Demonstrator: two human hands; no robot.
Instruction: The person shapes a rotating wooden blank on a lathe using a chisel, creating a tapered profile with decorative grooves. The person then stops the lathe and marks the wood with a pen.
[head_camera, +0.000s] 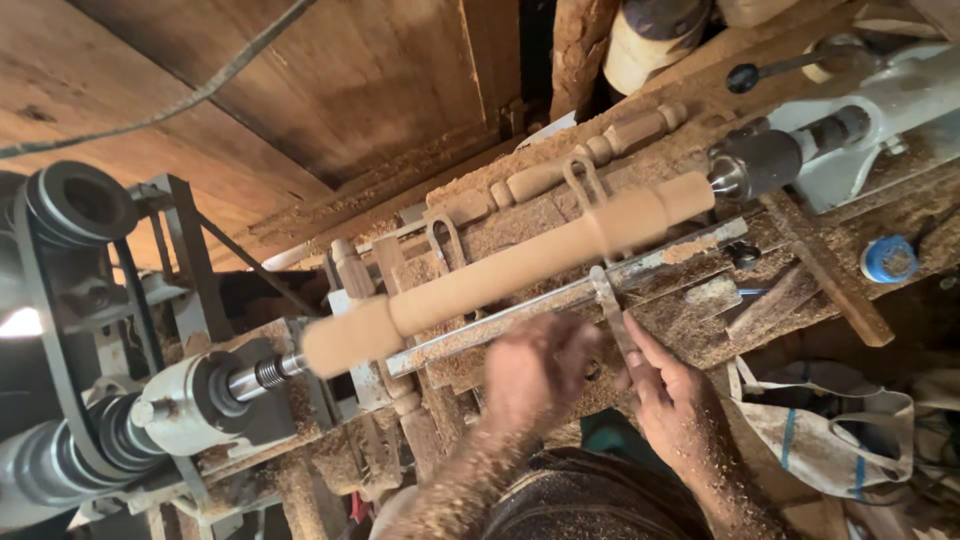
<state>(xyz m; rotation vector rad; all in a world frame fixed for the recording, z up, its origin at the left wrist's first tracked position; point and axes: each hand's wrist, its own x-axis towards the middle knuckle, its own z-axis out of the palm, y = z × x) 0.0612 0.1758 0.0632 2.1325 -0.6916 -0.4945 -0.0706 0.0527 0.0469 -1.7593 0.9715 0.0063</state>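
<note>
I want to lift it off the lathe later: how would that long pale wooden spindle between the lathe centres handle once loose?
The long pale wooden spindle is round throughout, so it would probably roll on a flat bench. Solid wood, so likely stiff. Sawdust coating everything, including the right hand, may make the grip slippery.

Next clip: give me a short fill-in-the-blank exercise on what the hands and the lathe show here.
1. The wooden spindle is mounted on a ____.
2. The right hand holds a metal ____ against the tool rest.
3. Both forearms and the bench are dusted with ____.

Missing words: lathe; tool; sawdust
</note>
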